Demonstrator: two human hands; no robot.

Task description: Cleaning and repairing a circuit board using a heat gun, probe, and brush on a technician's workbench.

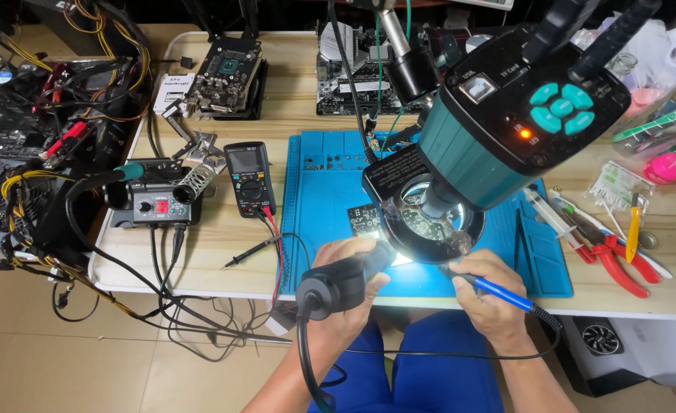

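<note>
Board (pixel 364 217) lies under scope (pixel 498 130) on mat (pixel 323 183); rework mid-way. Left hand (pixel 346 283) wrapped round hot-air wand (pixel 342 281), right hand (pixel 491 294) gripping iron (pixel 498 293); both aimed at lit spot.

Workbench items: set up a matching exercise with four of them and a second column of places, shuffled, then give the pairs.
Things:
1. multimeter
2. red-handled pliers
3. blue-handled soldering iron
4. black hot-air handpiece

Places:
A. in the right hand
B. standing just left of the blue work mat
C. in the left hand
D. lying on the table right of the mat

Pairs: 1-B, 2-D, 3-A, 4-C
</note>
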